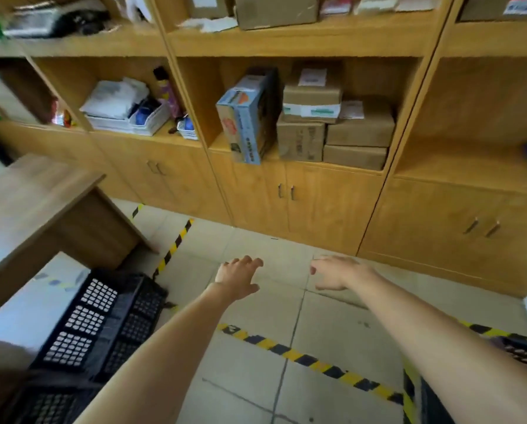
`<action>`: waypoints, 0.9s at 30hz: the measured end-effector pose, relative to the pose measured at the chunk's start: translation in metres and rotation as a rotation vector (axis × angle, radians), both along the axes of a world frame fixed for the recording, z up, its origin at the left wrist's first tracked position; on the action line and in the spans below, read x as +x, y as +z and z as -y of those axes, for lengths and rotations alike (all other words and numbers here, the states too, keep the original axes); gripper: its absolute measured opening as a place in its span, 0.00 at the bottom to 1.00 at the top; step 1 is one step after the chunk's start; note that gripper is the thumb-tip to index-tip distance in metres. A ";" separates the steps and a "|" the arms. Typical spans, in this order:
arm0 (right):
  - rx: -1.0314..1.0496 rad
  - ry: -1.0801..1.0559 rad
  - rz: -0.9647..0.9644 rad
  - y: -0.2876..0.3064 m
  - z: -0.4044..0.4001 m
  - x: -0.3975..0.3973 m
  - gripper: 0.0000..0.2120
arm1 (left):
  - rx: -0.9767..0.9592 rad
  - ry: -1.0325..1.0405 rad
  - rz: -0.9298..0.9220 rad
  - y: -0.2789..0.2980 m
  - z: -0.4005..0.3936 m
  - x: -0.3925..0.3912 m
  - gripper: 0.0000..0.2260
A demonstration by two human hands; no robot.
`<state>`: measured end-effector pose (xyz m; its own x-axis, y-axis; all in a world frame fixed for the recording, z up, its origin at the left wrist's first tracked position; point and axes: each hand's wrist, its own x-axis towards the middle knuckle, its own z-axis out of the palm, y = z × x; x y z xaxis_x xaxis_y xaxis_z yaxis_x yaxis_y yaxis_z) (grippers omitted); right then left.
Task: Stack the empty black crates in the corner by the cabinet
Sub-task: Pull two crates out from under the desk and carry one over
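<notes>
Head view — both hands (239,278) seemingly open, empty.

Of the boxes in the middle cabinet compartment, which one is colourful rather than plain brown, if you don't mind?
The blue printed box, standing upright at the compartment's left, overhanging the shelf edge. The cardboard boxes stacked to its right are all plain brown.

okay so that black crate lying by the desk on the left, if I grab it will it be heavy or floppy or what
The black crate looks like rigid moulded plastic, so it should hold its shape. Its walls are open lattice and nothing shows inside, so it is probably light for its size. It seems to lean on its side against the desk, so it may tip when pulled. Both hands are free.
</notes>
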<state>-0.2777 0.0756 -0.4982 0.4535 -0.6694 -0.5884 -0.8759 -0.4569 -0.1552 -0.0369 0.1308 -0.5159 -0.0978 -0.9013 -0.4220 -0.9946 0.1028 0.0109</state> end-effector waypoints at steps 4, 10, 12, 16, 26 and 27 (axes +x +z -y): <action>0.008 0.133 -0.010 0.013 -0.009 0.104 0.20 | -0.003 0.128 0.001 0.001 -0.054 0.092 0.27; -0.066 0.388 0.030 0.031 -0.036 0.261 0.19 | -0.059 0.404 -0.023 0.011 -0.133 0.208 0.27; -0.044 0.472 0.051 0.029 -0.050 0.305 0.18 | -0.061 0.477 -0.014 0.010 -0.162 0.237 0.27; 0.000 0.627 0.025 0.019 -0.071 0.380 0.16 | -0.033 0.614 0.015 0.002 -0.208 0.279 0.26; 0.033 0.863 -0.034 -0.012 -0.025 0.537 0.13 | 0.036 0.856 0.049 -0.019 -0.208 0.392 0.25; 0.035 0.872 -0.033 -0.012 -0.013 0.552 0.12 | 0.038 0.879 0.040 -0.019 -0.199 0.404 0.25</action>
<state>0.2746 0.0882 -0.5100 0.7781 -0.0724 -0.6240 -0.2201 -0.9618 -0.1628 0.3670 0.3296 -0.5346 0.6404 -0.6283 -0.4417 -0.7131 -0.7000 -0.0382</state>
